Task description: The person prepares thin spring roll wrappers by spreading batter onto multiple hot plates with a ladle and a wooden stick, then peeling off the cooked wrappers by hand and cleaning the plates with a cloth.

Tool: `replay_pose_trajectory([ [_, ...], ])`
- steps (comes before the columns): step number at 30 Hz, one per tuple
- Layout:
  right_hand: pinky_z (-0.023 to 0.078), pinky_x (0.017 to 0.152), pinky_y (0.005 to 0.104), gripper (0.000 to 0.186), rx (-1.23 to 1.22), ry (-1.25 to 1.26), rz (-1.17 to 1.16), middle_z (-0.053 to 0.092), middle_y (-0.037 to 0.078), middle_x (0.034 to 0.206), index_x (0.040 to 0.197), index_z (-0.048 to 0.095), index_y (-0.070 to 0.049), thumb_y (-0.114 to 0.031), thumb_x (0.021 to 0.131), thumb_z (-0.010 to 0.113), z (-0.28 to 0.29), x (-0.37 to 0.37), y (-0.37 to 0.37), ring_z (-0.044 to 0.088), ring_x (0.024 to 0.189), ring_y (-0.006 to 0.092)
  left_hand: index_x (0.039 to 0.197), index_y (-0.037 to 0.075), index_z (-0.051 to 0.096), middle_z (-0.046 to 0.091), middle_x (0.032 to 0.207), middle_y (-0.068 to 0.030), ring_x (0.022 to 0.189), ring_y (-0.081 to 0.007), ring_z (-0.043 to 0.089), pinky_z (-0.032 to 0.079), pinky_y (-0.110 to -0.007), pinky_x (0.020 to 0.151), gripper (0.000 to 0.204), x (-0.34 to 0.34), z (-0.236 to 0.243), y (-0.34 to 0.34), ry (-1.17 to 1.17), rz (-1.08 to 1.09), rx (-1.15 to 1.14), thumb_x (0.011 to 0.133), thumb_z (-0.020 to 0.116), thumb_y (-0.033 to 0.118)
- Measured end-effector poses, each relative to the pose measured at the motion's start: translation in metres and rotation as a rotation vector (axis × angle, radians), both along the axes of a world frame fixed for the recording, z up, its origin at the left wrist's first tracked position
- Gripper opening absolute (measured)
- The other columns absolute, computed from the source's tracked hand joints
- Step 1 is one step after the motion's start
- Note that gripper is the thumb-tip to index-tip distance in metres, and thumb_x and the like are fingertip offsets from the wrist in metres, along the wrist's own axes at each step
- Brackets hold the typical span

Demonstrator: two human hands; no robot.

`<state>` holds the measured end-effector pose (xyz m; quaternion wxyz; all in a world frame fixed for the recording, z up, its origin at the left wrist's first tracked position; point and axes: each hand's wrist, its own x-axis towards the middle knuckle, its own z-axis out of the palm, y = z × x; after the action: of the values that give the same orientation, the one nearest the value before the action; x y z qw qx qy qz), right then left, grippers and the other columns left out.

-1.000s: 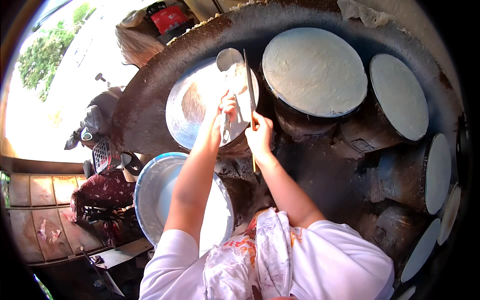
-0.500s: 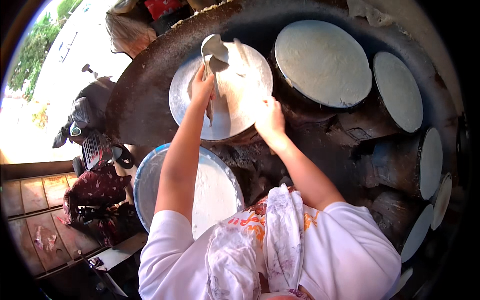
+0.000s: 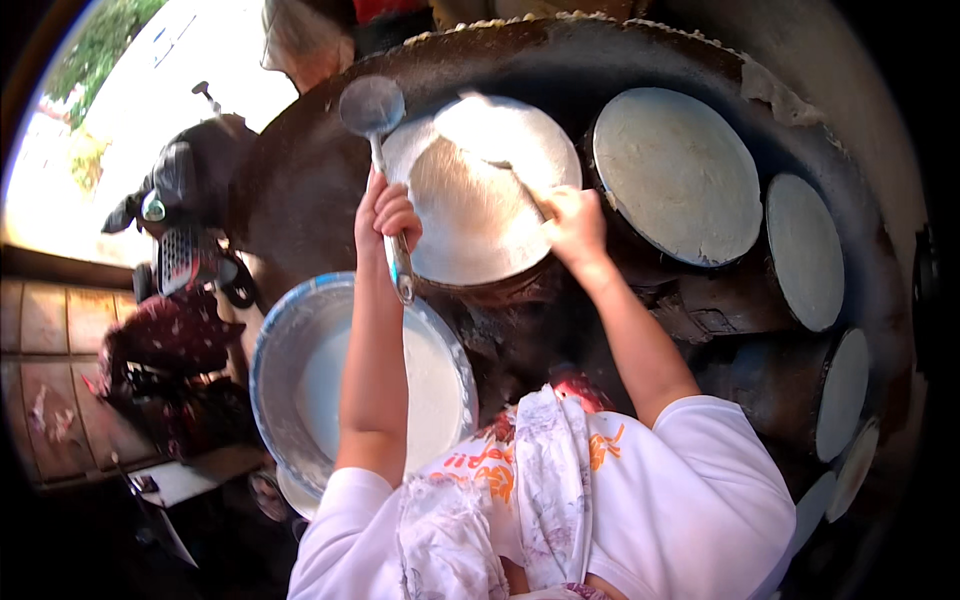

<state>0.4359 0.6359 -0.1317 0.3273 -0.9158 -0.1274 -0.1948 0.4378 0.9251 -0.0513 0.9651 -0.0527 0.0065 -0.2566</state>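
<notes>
My left hand (image 3: 390,212) is closed round the handle of a metal ladle (image 3: 371,104), whose bowl is held up at the left edge of the round hot plate (image 3: 470,250). My right hand (image 3: 574,222) grips a long, thin spreading tool (image 3: 515,175), reaching across the plate over a pale layer of batter; its far end is blurred. Below my left hand stands a wide basin (image 3: 270,370) of thin white liquid, partly hidden by my forearm.
Several round griddles (image 3: 675,175) on dark cylindrical stands curve round to the right, inside a broad dark rim (image 3: 300,140). At the left are a parked scooter (image 3: 185,265) with patterned cloth (image 3: 160,345) and a tiled floor (image 3: 40,410). A bright opening lies beyond.
The ladle has moved left off the middle of the plate. My right hand has shifted right, angling the spreading tool across it, and a paler layer now covers more of the plate.
</notes>
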Motion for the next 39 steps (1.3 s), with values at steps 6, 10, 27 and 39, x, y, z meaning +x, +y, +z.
replay_pose_trajectory([
  [6,0.049,0.084,0.0398,0.028,-0.043,0.067,-0.025,0.067,0.008,0.099,0.095,0.071,-0.009,-0.001,0.07,0.059,-0.006,0.047,0.01,0.059,0.094,0.0335,0.063,0.013,0.037,0.034,0.047,0.0027,0.037,-0.0091,0.036,0.037,-0.024,0.042,0.047,-0.014,0.022,-0.016,-0.061,0.14,-0.017,0.104,0.037,0.035],
  [10,0.051,0.082,0.0403,0.027,-0.028,0.007,0.185,0.065,0.012,0.097,0.095,0.069,-0.008,0.001,0.071,0.058,0.003,0.072,0.041,0.061,0.094,0.0335,0.08,0.016,0.04,0.033,0.052,0.003,0.04,-0.0079,0.037,0.036,-0.023,0.04,0.03,-0.028,0.02,-0.03,-0.067,0.289,0.039,0.105,0.036,0.032],
  [27,0.051,0.078,0.0385,0.018,-0.019,0.05,0.65,0.066,0.006,0.095,0.085,0.068,-0.01,-0.003,0.071,0.06,0.005,0.134,0.003,0.06,0.09,0.031,0.12,0.019,0.056,0.035,0.062,0.0019,0.044,-0.007,0.038,0.036,-0.023,0.039,0.028,-0.044,0.031,-0.067,-0.08,0.635,0.288,0.106,0.033,0.025],
  [39,0.047,0.084,0.0351,0.03,0.01,0.109,0.71,0.069,0.009,0.098,0.093,0.072,-0.008,0.001,0.065,0.064,0.016,0.177,-0.04,0.059,0.096,0.0287,0.133,0.026,0.05,0.034,0.063,0.0009,0.042,-0.0075,0.037,0.036,-0.021,0.037,0.032,-0.066,0.034,-0.061,-0.089,0.735,0.418,0.106,0.033,0.021],
])
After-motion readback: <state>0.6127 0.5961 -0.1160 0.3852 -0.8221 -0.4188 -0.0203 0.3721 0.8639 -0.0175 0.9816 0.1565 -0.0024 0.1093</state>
